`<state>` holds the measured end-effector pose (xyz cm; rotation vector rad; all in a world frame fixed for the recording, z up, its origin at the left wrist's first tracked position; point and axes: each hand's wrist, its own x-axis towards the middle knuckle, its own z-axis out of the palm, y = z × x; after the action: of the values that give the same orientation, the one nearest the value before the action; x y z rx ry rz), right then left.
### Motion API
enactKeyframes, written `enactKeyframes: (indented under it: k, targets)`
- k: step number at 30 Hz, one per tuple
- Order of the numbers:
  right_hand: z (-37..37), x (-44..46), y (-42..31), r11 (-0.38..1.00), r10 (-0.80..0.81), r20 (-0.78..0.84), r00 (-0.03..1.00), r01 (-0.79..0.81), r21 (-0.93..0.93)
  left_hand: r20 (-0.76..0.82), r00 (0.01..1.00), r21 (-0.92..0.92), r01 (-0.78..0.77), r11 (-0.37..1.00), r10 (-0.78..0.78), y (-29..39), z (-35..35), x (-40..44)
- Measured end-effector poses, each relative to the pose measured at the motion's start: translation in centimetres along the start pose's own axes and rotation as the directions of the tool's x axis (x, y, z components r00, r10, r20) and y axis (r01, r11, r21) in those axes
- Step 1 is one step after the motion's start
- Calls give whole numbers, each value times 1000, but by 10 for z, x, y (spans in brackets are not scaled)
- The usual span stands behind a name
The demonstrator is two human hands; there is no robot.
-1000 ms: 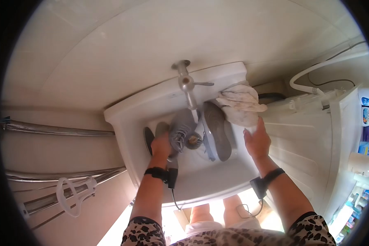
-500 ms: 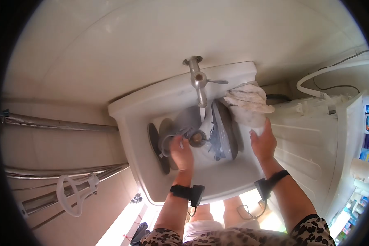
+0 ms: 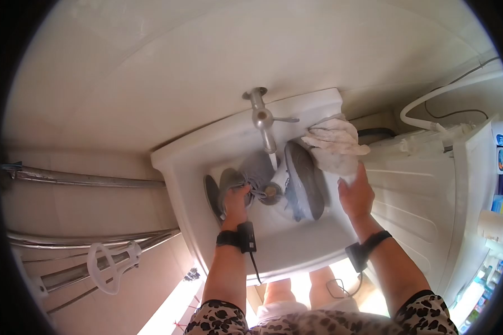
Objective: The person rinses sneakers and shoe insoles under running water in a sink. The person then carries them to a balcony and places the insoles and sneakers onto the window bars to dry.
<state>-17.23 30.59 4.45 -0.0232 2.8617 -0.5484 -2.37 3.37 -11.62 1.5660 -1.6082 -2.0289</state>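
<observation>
Working over the sink (image 3: 285, 248), probably rinsing; next likely calling for turning the laced shoe (image 3: 257, 167) with a steady hold. Inside, gripping that laced shoe in the left hand (image 3: 236, 207), with 1 other shoe (image 3: 307, 187) on its side farther right. With a pale cloth (image 3: 336, 139) just beyond the right hand (image 3: 356, 196); cannot tell whether gripping it. With a drain (image 3: 270, 193) just right of the left hand.

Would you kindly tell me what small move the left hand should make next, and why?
I would probably have the left hand ease the grey shoe beside it slightly toward the stream under the tap: the hand is at that shoe, and what looks like water comes down close by the shoe's side.
</observation>
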Motion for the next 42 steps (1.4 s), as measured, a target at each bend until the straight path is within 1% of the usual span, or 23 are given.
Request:
enactKeyframes:
  k: [1, 2, 3, 4, 7, 10, 13, 14, 17, 20, 23, 24, 27, 30, 32, 34, 36, 39, 42]
  targets:
    - [0, 1, 0, 1000, 1, -1, 1000, -1, 1, -56, 996, 63, -63, 996, 67, 2, 4, -1]
    - [-1, 1, 0, 1000, 0, -1, 1000, 0, -1, -7, 985, 277, -165, 947, 173, 4, 3, -2]
    - [-1, 0, 0, 1000, -1, 0, 1000, 1, -4, 63, 963, 471, -261, 843, 263, 39, 7, -23]
    - [0, 1, 2, 1000, -16, -12, 1000, 16, -6, 148, 931, 634, -348, 690, 334, 69, 13, -42]
    - [2, 1, 5, 999, -44, -23, 999, 44, 2, 351, 889, 810, -446, 380, 294, 117, 26, -68]
    - [0, 1, 5, 999, -41, -17, 999, 41, 13, 629, 761, 708, -645, 287, 160, 129, 31, -76]
    - [0, 0, 6, 998, -54, -30, 998, 54, 9, 719, 685, 662, -726, 185, 118, 129, 39, -77]
    - [1, -1, 7, 998, -60, -33, 998, 60, 14, 717, 691, 671, -721, 174, 95, 129, 41, -77]
    - [1, -1, 6, 998, -68, -39, 997, 68, 8, 743, 668, 632, -723, 278, 50, 122, 51, -70]
    - [2, 0, 7, 996, -85, -58, 995, 85, -2, 793, 599, 600, -733, 322, -113, 134, 61, -76]
    - [2, -2, 8, 996, -88, -54, 995, 88, -4, 829, 553, 550, -776, 308, -86, 132, 65, -62]
    - [2, -1, 7, 996, -86, -53, 995, 86, -1, 796, 603, 578, -737, 350, -44, 136, 66, -61]
    - [1, -1, 7, 997, -77, -42, 996, 76, -13, 761, 648, 603, -709, 365, 1, 145, 63, -49]
    - [4, 0, 9, 995, -96, -54, 994, 96, -12, 797, 604, 589, -781, 208, 12, 150, 62, -55]
    - [5, 0, 10, 994, -111, -75, 991, 111, -13, 814, 578, 577, -816, 35, 58, 149, 62, -65]
    - [5, -1, 10, 994, -111, -79, 991, 110, -15, 818, 564, 573, -817, -63, 115, 143, 60, -73]
    - [2, 0, 8, 995, -97, -65, 993, 96, -20, 803, 565, 586, -806, -81, 190, 137, 56, -78]
    - [2, -1, 7, 995, -98, -67, 993, 96, -31, 801, 572, 595, -791, -139, 177, 129, 50, -77]
    - [3, -1, 7, 995, -101, -76, 992, 99, -26, 785, 598, 615, -782, -100, 160, 126, 49, -76]
